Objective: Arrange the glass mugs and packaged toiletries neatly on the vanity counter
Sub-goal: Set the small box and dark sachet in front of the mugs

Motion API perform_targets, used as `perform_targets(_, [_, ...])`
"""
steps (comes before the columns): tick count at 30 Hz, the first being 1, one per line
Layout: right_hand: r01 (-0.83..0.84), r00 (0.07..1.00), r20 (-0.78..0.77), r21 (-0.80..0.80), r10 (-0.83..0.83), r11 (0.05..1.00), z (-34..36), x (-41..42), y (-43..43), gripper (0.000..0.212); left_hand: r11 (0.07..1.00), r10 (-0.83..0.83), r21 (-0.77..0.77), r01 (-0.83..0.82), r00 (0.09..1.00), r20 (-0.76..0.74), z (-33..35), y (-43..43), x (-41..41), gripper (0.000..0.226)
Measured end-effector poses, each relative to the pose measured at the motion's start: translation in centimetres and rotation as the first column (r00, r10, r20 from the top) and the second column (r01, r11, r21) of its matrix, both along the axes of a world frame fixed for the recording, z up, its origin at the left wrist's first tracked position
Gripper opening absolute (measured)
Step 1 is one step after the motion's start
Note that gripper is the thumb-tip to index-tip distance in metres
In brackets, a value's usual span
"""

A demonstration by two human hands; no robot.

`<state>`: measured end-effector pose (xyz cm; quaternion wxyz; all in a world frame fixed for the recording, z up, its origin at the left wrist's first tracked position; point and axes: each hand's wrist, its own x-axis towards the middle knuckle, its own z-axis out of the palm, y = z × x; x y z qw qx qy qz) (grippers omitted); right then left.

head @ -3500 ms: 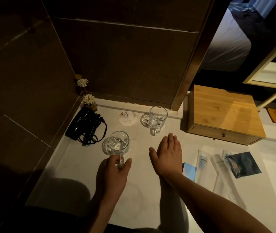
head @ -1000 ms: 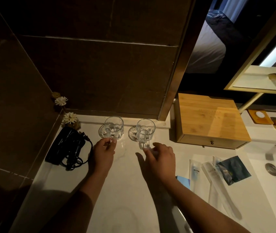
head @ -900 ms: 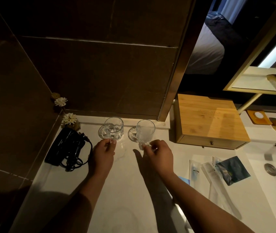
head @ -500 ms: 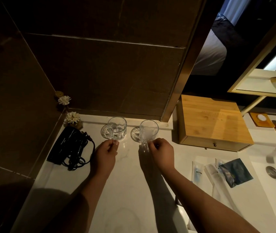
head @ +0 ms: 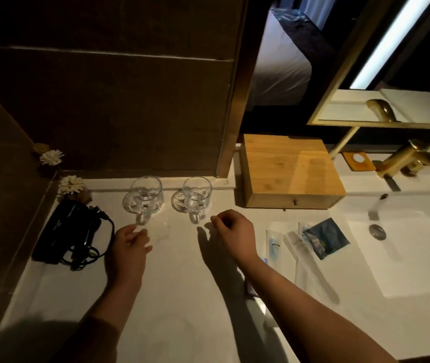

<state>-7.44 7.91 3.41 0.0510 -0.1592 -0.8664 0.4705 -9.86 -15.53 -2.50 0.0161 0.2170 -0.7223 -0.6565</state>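
Beside the wooden box (head: pixel 291 171), toward the wall corner, two glass mugs (head: pixel 145 195) (head: pixel 196 196) stand upright on the white table (head: pixel 182 310), side by side, handles facing the person. On the box's near side, toward the sink, the packaged toiletries (head: pixel 305 239) lie loosely overlapped. The left hand (head: pixel 130 247) hovers just short of the first mug's handle, fingers loosely spread, holding nothing. The right hand (head: pixel 232 229) sits near the second mug's handle, fingers curled in, apparently empty. Glass is likely heavy, smooth and breakable, so best gripped by the handle; the packets look light and crinkly, best pinched at an edge.
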Motion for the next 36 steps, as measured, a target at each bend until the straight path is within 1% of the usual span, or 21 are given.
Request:
perform_targets(2, [0.026,1.000,0.006,0.038,-0.026,0.999,0.0,2.2,2.3,0.013,0.998,-0.039,-0.041,0.040,0.999,0.031,-0.3,1.0,2.3,0.026])
perform_targets(4, [0.077,0.996,0.036,0.074,-0.080,0.994,-0.1,4.8,4.8,0.012,0.981,-0.166,-0.088,0.171,0.984,0.065,-0.4,3.0,4.5,0.022])
perform_targets(6, [0.134,0.988,0.058,0.107,-0.141,0.985,-0.1,7.3,7.1,0.013,0.935,-0.323,-0.117,0.335,0.940,0.109,-0.4,5.7,6.1,0.020])
perform_targets(9, [0.197,0.975,0.079,0.136,-0.209,0.971,0.0,10.3,10.0,0.014,0.811,-0.520,-0.217,0.544,0.839,0.161,-0.2,10.3,7.7,0.028])
perform_targets(12, [0.199,0.968,0.122,0.158,-0.219,0.967,-0.1,12.3,12.2,0.012,0.661,-0.622,-0.378,0.648,0.755,0.207,0.4,14.4,8.6,0.030])
perform_targets(14, [0.191,0.967,0.133,0.192,-0.218,0.963,-0.4,13.4,13.3,0.011,0.552,-0.653,-0.507,0.662,0.722,0.230,0.7,16.3,9.0,0.035])
perform_targets(15, [0.192,0.965,0.135,0.211,-0.224,0.958,-0.6,13.8,13.9,0.010,0.512,-0.659,-0.557,0.653,0.715,0.233,0.9,17.1,9.2,0.038])
perform_targets(17, [0.172,0.967,0.137,0.266,-0.213,0.949,-1.1,14.5,15.1,0.011,0.432,-0.674,-0.654,0.621,0.704,0.224,1.5,18.5,9.7,0.047])
perform_targets(19, [0.119,0.975,0.138,0.324,-0.171,0.939,-1.6,14.9,16.4,0.014,0.316,-0.687,-0.761,0.566,0.690,0.228,2.0,20.0,10.1,0.057])
perform_targets(21, [0.094,0.981,0.119,0.394,-0.152,0.914,-2.2,15.0,17.5,0.015,0.226,-0.679,-0.818,0.529,0.687,0.257,2.3,21.2,10.2,0.064])
perform_targets(22, [0.105,0.982,0.099,0.432,-0.163,0.896,-2.5,14.9,18.0,0.018,0.207,-0.668,-0.818,0.537,0.689,0.283,2.2,21.5,10.1,0.065])
perform_targets(24, [0.167,0.973,0.062,0.476,-0.223,0.863,-2.7,14.1,19.4,0.026,0.212,-0.645,-0.801,0.559,0.696,0.315,2.1,21.8,9.9,0.064])
perform_targets(26, [0.203,0.964,0.048,0.497,-0.260,0.844,-2.7,12.6,21.1,0.033,0.246,-0.625,-0.783,0.572,0.711,0.323,1.9,21.6,9.7,0.063])
perform_targets(28, [0.159,0.971,0.068,0.527,-0.228,0.835,-2.5,10.9,22.6,0.040,0.305,-0.585,-0.746,0.592,0.735,0.343,2.0,21.4,9.5,0.063])
perform_targets(31, [0.061,0.970,0.153,0.600,-0.189,0.798,-2.5,8.9,24.2,0.053,0.369,-0.530,-0.714,0.595,0.766,0.364,2.1,21.2,9.0,0.065])
perform_targets(34, [0.054,0.939,0.223,0.654,-0.260,0.755,-2.6,7.7,25.1,0.068,0.403,-0.504,-0.705,0.584,0.784,0.361,2.3,21.2,8.4,0.068])
perform_targets(36, [0.056,0.925,0.243,0.671,-0.291,0.740,-2.6,7.3,25.4,0.076,0.435,-0.495,-0.691,0.578,0.794,0.353,2.3,21.4,8.0,0.070])
